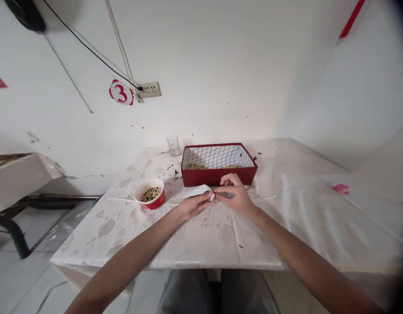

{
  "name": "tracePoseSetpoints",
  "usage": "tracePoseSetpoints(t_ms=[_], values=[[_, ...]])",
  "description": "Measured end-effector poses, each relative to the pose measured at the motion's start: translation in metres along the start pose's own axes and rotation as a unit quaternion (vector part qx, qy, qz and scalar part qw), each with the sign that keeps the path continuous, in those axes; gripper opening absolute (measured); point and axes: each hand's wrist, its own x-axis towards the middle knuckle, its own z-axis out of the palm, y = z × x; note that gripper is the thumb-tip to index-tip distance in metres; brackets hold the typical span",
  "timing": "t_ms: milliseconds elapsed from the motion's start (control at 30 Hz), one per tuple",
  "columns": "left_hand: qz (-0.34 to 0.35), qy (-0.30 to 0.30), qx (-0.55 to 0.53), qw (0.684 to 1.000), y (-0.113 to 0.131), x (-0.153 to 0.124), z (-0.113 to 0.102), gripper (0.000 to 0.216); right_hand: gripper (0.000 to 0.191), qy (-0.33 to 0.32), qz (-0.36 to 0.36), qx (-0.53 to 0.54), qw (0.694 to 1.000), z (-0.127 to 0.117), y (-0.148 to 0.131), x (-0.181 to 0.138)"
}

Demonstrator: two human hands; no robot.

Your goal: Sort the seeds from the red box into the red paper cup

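A small white paper [198, 191] lies curled on the table just in front of the red box [217, 176]. My left hand [193, 206] has its fingers closed on the paper's near edge. My right hand [234, 194] pinches the paper's right end, its fingers bent over a dark patch on the table. Inside the red box, pale seeds [201, 166] lie along the patterned bottom. A red paper bowl [149, 195] with mixed light and dark seeds stands to the left of my left hand.
A small clear glass [173, 145] stands behind the box near the wall. The table [302, 218] wears a white plastic cover with dark crumbs near the box. A pink scrap [341, 189] lies at the right. A wall socket [149, 90] and a "3" sticker [121, 92] are above.
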Motion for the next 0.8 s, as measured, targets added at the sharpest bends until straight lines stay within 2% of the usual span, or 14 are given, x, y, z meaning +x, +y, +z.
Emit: tracePoseSetpoints(t_ms=[267, 433, 800], values=[[0.001, 0.029, -0.003, 1.000, -0.0015, 0.0031, -0.0034, 0.011, 0.016, -0.028, -0.007, 0.025, 0.999, 0.0008, -0.0009, -0.0003], [0.030, 0.044, 0.006, 0.999, -0.0037, 0.0032, -0.0024, 0.021, 0.018, -0.025, -0.004, 0.017, 1.000, 0.0009, -0.0005, -0.0013], [0.078, 0.008, 0.083, 0.993, -0.0022, 0.0018, 0.0018, 0.029, 0.022, -0.018, -0.002, -0.019, 1.000, 0.0010, -0.0071, -0.0021]])
